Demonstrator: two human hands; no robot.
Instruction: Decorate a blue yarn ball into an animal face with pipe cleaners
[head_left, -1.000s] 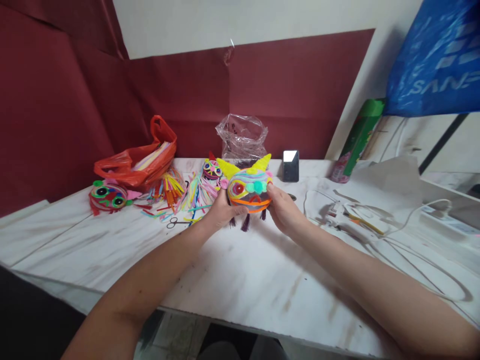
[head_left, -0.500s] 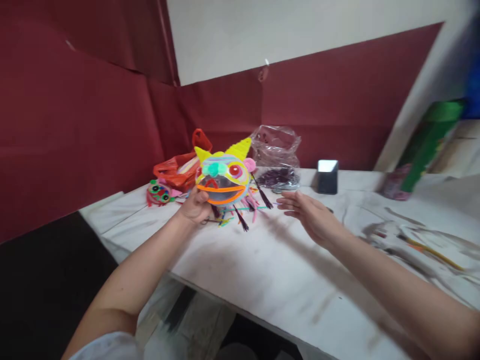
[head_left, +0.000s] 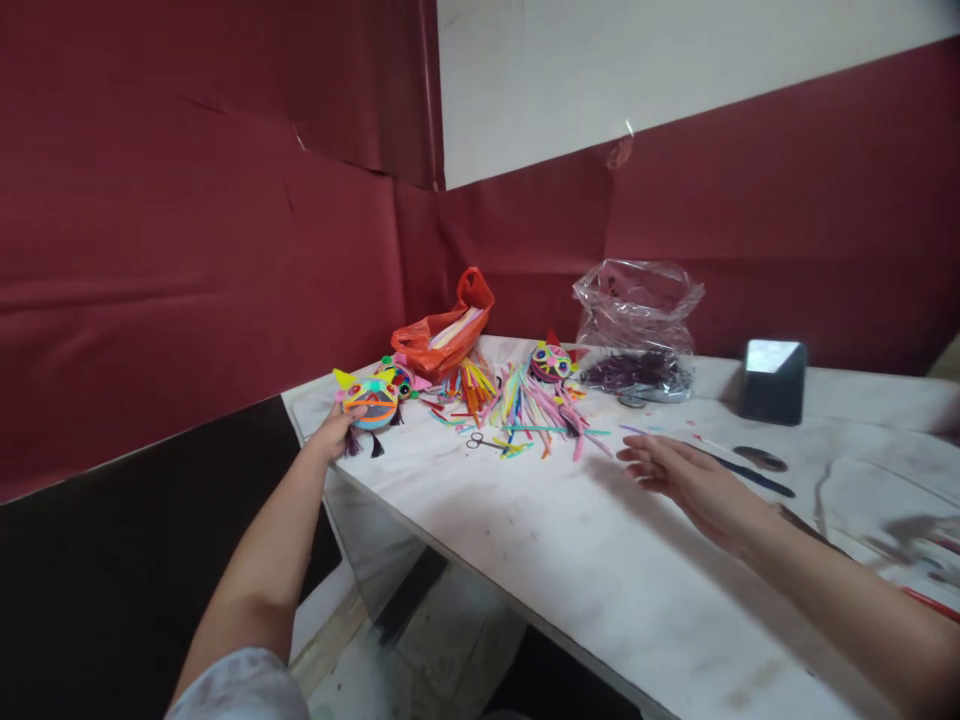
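- Head view showed dark red sheeting [head_left: 187,250] covering the walls behind and to the left of the work surface.
- White marbled table [head_left: 570,570] ran from the near right to a corner at the far left, with everything else lying on it.
- Clear plastic bag [head_left: 637,310] stood open by the back wall, with dark purple strands in its bottom.
- Orange-red plastic bag [head_left: 442,335] lay to its left, with pale strips poking out of its mouth.
- Loose pile of coloured pipe cleaners [head_left: 517,405] was spread between the two bags, towards the front.
- Dark box [head_left: 771,380] with a shiny top sat to the right of the clear bag.
- Right hand [head_left: 686,480] was stretched out flat, palm down and fingers straight, low over the table; it gripped nothing.
- Left hand [head_left: 330,435] had its fingers closed on the lower edge of the pipe-cleaner face [head_left: 370,398].
- That pipe-cleaner face, yellow-horned with dark tassels hanging down, was at the table's far left corner; whether it rested on the surface I could not tell.
- Second craft face [head_left: 401,378] lay just behind it, touching or nearly so.
- Third craft face [head_left: 551,362] sat at the top of the pile.
- Small scissors [head_left: 480,441] lay at the pile's near edge.
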